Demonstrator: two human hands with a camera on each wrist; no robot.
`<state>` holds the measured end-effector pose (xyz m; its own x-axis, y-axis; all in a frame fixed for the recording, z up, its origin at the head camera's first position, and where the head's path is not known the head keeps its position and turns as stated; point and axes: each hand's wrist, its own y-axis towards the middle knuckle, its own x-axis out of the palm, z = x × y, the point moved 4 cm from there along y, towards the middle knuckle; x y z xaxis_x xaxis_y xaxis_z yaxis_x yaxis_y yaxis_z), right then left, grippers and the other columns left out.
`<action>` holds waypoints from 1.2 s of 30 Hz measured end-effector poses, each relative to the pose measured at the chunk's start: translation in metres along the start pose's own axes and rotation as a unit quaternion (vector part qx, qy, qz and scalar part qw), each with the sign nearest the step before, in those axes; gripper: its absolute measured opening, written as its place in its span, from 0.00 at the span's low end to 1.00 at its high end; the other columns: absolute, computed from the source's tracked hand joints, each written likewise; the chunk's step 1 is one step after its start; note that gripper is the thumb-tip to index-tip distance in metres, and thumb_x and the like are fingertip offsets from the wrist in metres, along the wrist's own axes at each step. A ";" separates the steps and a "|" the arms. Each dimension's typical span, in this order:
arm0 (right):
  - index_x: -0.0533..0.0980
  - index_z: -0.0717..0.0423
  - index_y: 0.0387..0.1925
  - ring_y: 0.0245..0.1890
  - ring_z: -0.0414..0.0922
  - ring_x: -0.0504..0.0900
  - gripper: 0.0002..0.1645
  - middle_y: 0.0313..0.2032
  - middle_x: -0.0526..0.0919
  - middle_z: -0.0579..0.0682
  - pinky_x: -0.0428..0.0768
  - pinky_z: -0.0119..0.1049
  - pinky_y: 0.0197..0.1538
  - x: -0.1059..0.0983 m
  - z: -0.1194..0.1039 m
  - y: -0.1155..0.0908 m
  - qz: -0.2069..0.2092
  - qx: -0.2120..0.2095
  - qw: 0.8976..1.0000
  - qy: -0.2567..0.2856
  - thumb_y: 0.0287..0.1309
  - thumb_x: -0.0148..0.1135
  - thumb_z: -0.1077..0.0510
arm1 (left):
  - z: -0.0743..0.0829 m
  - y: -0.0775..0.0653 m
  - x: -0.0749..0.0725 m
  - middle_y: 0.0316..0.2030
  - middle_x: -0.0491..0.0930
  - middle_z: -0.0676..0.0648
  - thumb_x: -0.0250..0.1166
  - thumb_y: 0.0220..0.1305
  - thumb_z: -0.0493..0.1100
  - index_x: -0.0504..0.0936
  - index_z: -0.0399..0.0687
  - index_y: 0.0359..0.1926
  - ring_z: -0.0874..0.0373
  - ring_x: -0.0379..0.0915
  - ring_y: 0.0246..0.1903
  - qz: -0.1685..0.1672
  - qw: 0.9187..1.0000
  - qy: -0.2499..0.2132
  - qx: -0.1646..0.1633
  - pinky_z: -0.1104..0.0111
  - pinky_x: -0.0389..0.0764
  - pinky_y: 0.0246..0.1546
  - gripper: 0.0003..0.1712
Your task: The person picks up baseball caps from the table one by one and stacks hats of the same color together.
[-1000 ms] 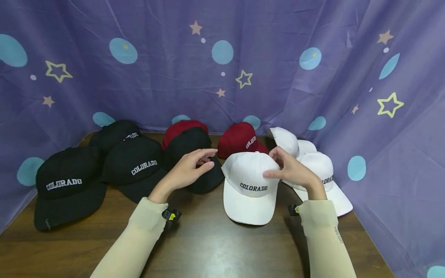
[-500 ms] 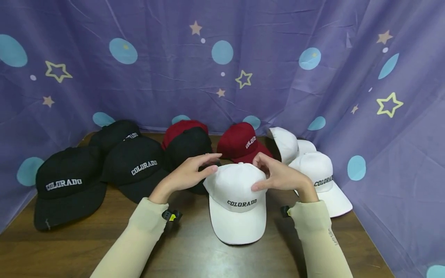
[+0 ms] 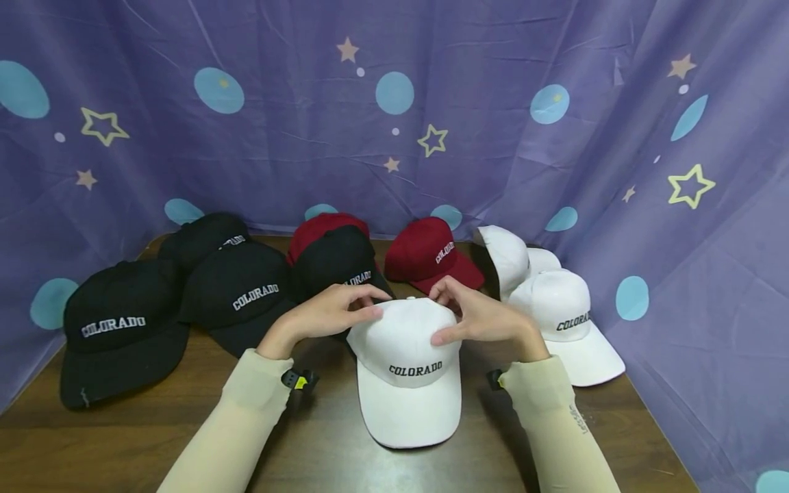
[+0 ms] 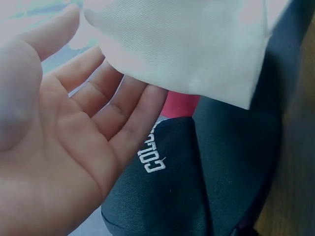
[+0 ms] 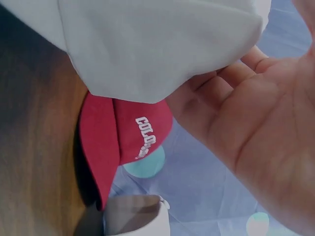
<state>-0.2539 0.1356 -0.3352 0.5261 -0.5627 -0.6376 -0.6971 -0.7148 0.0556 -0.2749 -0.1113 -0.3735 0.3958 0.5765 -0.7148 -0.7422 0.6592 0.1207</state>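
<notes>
A white baseball cap [image 3: 409,342] with black COLORADO lettering is held low over the table, its brim toward me. My right hand [image 3: 487,318] grips the right side of its crown, thumb in front and fingers behind. On the other side, my left hand [image 3: 323,315] has its thumb at the crown's upper left, while its fingers reach behind the back edge. The left wrist view shows those fingers [image 4: 106,105] partly covered by the white fabric. In the right wrist view, the fabric hides the fingertips of my right hand [image 5: 256,108].
Several black caps [image 3: 237,294] stand on the left of the wooden table [image 3: 296,438]. A black cap [image 3: 335,257] overlaps a red one [image 3: 320,222] at the back. Another red cap [image 3: 425,250] and several white caps [image 3: 557,301] stand to the right. A purple curtain [image 3: 308,130] hangs behind.
My right hand has drawn the white cap left and toward me, away from the white caps. The left hand, first apart from it, has its thumb and fingers at the crown.
</notes>
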 end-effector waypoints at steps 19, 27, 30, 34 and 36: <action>0.70 0.57 0.50 0.41 0.47 0.77 0.29 0.40 0.79 0.51 0.77 0.47 0.46 0.016 0.005 0.011 -0.030 0.026 0.999 -0.007 0.48 0.74 0.55 | -0.007 -0.012 -0.010 0.34 0.77 0.52 0.63 0.63 0.57 0.79 0.60 0.49 0.56 0.71 0.35 -0.043 0.998 -0.007 -0.044 0.62 0.75 0.33 0.16; 0.70 0.50 0.54 0.40 0.47 0.76 0.32 0.39 0.78 0.48 0.77 0.47 0.46 0.022 0.019 0.018 -0.025 0.020 0.999 -0.032 0.49 0.74 0.53 | -0.014 -0.022 -0.021 0.33 0.75 0.48 0.65 0.61 0.56 0.79 0.62 0.50 0.53 0.70 0.34 -0.051 0.997 -0.017 -0.059 0.62 0.74 0.31 0.17; 0.70 0.43 0.55 0.40 0.43 0.76 0.33 0.39 0.78 0.44 0.78 0.43 0.45 0.026 0.033 0.023 -0.019 0.019 0.999 -0.043 0.48 0.74 0.47 | -0.017 -0.025 -0.024 0.33 0.75 0.48 0.65 0.61 0.56 0.79 0.62 0.50 0.53 0.71 0.34 -0.054 0.996 -0.017 -0.064 0.63 0.74 0.31 0.17; 0.69 0.39 0.55 0.39 0.39 0.76 0.34 0.39 0.78 0.42 0.77 0.40 0.44 0.030 0.038 0.027 -0.011 0.008 0.999 -0.049 0.47 0.73 0.41 | -0.019 -0.028 -0.028 0.33 0.75 0.48 0.66 0.61 0.55 0.79 0.62 0.50 0.53 0.71 0.34 -0.054 0.996 -0.020 -0.067 0.63 0.74 0.33 0.17; 0.69 0.37 0.55 0.39 0.39 0.76 0.34 0.39 0.78 0.41 0.77 0.40 0.44 0.032 0.038 0.028 -0.005 0.002 0.998 -0.054 0.47 0.72 0.39 | -0.019 -0.030 -0.029 0.32 0.75 0.48 0.66 0.61 0.55 0.79 0.61 0.49 0.53 0.71 0.33 -0.054 0.996 -0.022 -0.066 0.63 0.73 0.33 0.16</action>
<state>-0.2756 0.1135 -0.3831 0.4774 -0.5066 -0.7179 -0.6943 -0.7183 0.0451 -0.2748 -0.1570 -0.3696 0.4987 0.5274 -0.6879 -0.7575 0.6509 -0.0501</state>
